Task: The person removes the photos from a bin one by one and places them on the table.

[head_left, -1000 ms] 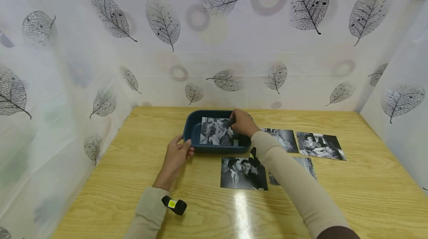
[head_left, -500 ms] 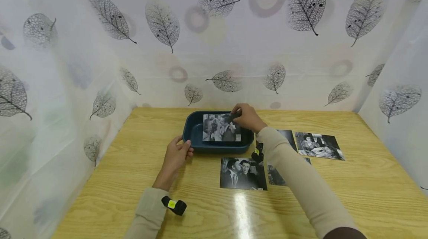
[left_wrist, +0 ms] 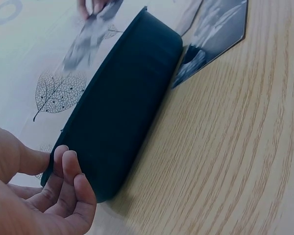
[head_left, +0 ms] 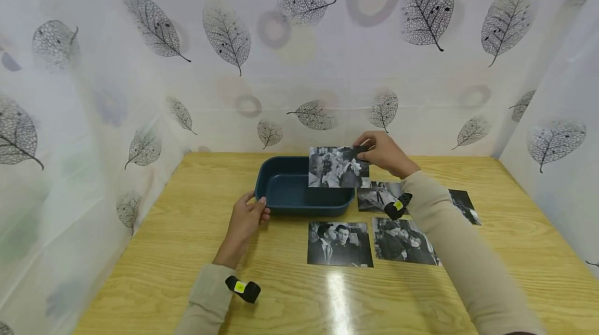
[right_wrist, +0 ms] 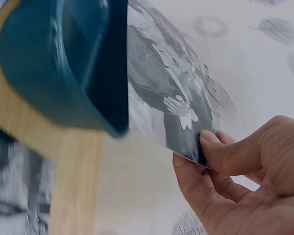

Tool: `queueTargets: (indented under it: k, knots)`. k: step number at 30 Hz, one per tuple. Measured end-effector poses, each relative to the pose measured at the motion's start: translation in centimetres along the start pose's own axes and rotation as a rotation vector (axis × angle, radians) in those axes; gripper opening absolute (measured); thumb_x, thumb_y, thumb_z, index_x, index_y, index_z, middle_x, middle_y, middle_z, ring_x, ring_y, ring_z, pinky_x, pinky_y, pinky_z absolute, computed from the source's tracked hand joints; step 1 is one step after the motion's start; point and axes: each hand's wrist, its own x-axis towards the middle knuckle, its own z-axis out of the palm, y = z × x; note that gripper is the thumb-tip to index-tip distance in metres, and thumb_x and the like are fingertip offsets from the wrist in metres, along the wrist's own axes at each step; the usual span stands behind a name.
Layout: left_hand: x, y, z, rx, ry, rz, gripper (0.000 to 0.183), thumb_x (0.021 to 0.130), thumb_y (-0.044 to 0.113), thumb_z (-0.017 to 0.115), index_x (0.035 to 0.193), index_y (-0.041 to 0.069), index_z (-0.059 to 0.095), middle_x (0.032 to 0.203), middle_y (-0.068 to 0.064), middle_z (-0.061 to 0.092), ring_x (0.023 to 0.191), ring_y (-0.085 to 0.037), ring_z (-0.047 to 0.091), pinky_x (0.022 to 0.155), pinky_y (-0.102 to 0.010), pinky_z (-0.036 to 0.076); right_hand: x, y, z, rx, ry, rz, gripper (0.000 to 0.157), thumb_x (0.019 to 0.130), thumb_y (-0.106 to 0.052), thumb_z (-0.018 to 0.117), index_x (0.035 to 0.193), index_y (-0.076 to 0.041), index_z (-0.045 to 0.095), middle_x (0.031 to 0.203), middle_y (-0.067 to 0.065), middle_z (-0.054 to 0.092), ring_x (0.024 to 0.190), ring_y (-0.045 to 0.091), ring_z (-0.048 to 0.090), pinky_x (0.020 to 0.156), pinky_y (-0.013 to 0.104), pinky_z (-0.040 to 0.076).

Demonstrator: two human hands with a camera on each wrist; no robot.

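A dark blue plastic tray point(head_left: 281, 205) stands near the back of the table. At its front left corner my left hand point(head_left: 245, 218) grips the rim; in the left wrist view thumb and fingers point(left_wrist: 68, 171) pinch the tray wall. My right hand point(head_left: 386, 154) holds a black-and-white photo point(head_left: 334, 168) by its upper right corner, raised over the tray's right end. In the right wrist view the thumb point(right_wrist: 223, 152) lies on the photo's face, with fingers behind it. The inside of the tray that shows holds nothing; the photo hides part of its right side.
Several black-and-white photos lie on the wooden table point(head_left: 187, 252): a photo of two people point(head_left: 340, 244) in front of the tray, another photo point(head_left: 404, 241) to its right, and a photo point(head_left: 381, 197) behind, partly under the right wrist. A photo point(head_left: 463, 202) shows past the sleeve. A leaf-patterned curtain point(head_left: 299, 80) hangs behind.
My right hand has lifted the photo up out of the tray and carried it right. The left hand has stayed on the tray's corner.
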Motion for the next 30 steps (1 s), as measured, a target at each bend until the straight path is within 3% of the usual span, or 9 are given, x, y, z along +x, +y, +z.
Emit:
queueTargets:
  k: [6,11,16,24,30]
  knots:
    - [0.1,0.2,0.0,0.005,-0.004,0.012,0.05,0.108,0.015,0.05,0.152,-0.004,0.034,0.094,-0.019,0.069,0.072,-0.014,0.065,0.072,-0.03,0.053,-2.9,1.4,-4.4,-0.033,0.007,0.02,0.029,0.1,0.0,0.06,0.128,0.006,0.058,0.12,0.027,0.057,0.101,0.033,0.061,0.086,0.044,0.055]
    - [0.0,0.1,0.0,0.005,-0.004,0.015,0.05,0.108,0.014,0.051,0.151,-0.004,0.035,0.093,-0.018,0.069,0.072,-0.015,0.065,0.071,-0.029,0.053,-5.5,3.4,-7.8,-0.065,0.007,0.061,0.028,0.1,-0.001,0.06,0.128,0.005,0.058,0.119,0.025,0.057,0.095,0.024,0.063,0.079,0.034,0.057]
    - [0.0,0.0,0.0,0.005,-0.006,0.014,0.05,0.108,0.015,0.051,0.151,-0.004,0.036,0.093,-0.018,0.069,0.073,-0.015,0.065,0.072,-0.029,0.054,-8.5,6.0,-10.4,-0.078,-0.013,0.119,0.03,0.1,-0.001,0.06,0.129,0.008,0.055,0.119,0.027,0.058,0.09,0.017,0.063,0.075,0.032,0.057]
    - [-0.1,0.0,0.0,-0.004,-0.003,0.012,0.048,0.107,0.014,0.051,0.15,-0.004,0.037,0.092,-0.018,0.069,0.072,-0.016,0.066,0.069,-0.027,0.054,-13.1,11.0,-13.1,-0.068,-0.089,0.237,0.033,0.098,0.003,0.06,0.129,0.014,0.053,0.116,0.024,0.061,0.09,0.013,0.063,0.076,0.035,0.058]
    - [0.1,0.0,0.0,0.011,0.0,0.016,0.05,0.108,0.014,0.051,0.151,-0.005,0.036,0.092,-0.018,0.069,0.073,-0.016,0.067,0.07,-0.028,0.055,-16.1,14.5,-14.0,-0.05,-0.139,0.328,0.032,0.097,0.002,0.06,0.126,0.014,0.053,0.112,0.018,0.062,0.088,0.014,0.061,0.073,0.035,0.057]
